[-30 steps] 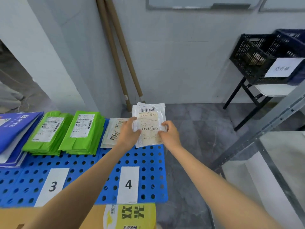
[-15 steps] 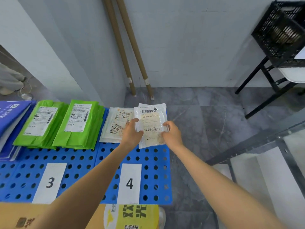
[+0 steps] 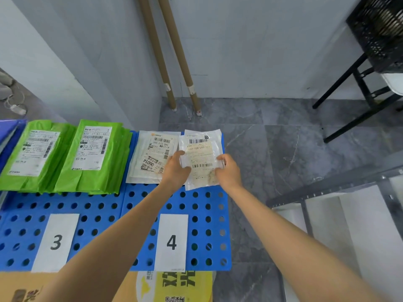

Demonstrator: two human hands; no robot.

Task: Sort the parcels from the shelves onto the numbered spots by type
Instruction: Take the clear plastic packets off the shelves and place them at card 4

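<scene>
I hold a clear parcel (image 3: 201, 158) by its side edges: my left hand (image 3: 175, 171) pinches the left edge, thumb on top, and my right hand (image 3: 227, 173) pinches the right edge. The parcel is over the far right corner of the blue board (image 3: 104, 210), beyond the label 4 (image 3: 171, 241), its left edge meeting the stack of clear parcels (image 3: 150, 158) lying there. Whether it rests on the board I cannot tell. Further left lie green parcels (image 3: 93, 153), beyond the label 3 (image 3: 56, 241).

Clear labelled parcel (image 3: 201, 159), over spot 4 (image 3: 171, 241)
</scene>
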